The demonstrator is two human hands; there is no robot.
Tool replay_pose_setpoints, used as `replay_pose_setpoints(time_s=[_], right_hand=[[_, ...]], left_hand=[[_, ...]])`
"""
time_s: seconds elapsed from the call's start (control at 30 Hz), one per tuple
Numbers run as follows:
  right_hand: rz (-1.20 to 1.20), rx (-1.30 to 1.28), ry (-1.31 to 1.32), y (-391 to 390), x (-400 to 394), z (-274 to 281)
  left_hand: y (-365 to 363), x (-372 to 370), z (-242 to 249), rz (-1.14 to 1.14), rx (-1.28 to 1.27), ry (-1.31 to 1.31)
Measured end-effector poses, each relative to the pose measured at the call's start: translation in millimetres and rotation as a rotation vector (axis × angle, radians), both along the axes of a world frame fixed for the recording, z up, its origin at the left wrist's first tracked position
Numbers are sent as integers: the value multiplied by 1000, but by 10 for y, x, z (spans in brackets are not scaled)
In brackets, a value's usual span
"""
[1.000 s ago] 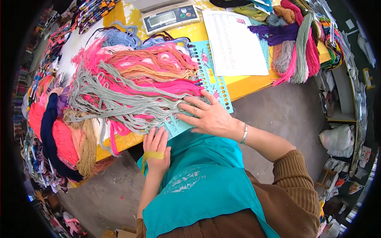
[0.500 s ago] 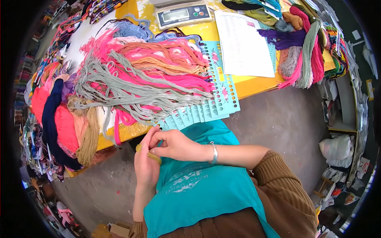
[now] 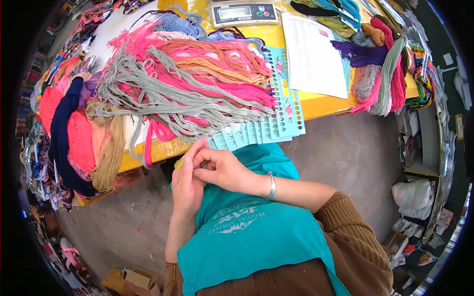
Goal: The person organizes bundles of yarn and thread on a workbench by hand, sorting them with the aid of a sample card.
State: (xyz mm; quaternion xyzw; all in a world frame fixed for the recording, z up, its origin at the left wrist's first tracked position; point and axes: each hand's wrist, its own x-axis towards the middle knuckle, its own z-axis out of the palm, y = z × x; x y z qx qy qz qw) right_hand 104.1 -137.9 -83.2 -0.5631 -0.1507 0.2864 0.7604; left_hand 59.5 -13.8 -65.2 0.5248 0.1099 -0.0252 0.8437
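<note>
My left hand [image 3: 187, 191] is upright in front of the apron, its fingers closed on a small bundle of yellow-green embroidery thread [image 3: 178, 163]. The bundle pokes out at the outer side of the fingers. From the other side my right hand [image 3: 226, 172], with a silver bangle, meets the left one with thumb and fingers bent in a pinch against the left fingers. Its fingertips are partly hidden, as is most of the bundle. Just beyond the hands, light-blue punched cards [image 3: 252, 134] lie at the table edge, strung with grey thread skeins [image 3: 182, 108] and pink thread [image 3: 224, 90].
A digital scale [image 3: 244, 13] stands at the back of the yellow table, near a printed sheet [image 3: 313, 56]. Coloured skeins hang at the right, among them a purple one [image 3: 363, 53]. A navy skein [image 3: 65, 133] hangs at the left. An open cardboard box [image 3: 140, 281] is on the floor.
The view has shifted a little, and both hands appear slightly higher and further right. The thread loop seen earlier below the right fingertips is now mostly hidden.
</note>
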Motion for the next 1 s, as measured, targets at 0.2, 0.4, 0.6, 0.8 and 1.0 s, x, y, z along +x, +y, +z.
replay_pose_setpoints(time_s=[0.2,0.4,0.6,0.8,1.0], right_hand=[[30,-149,-75,-60,53,123],[336,-89,-551,267,-99,248],[201,41,-730,689,-383,389],[119,65,-603,674,-499,549],[146,154,-432,527,-593,670]], left_hand=[[227,57,40,195,-93,-57],[764,717,481,174,-239,-271],[1255,1582,556,95,-290,-312],[1955,2071,272,133,-239,-240],[2086,2184,207,226,-131,-100]])
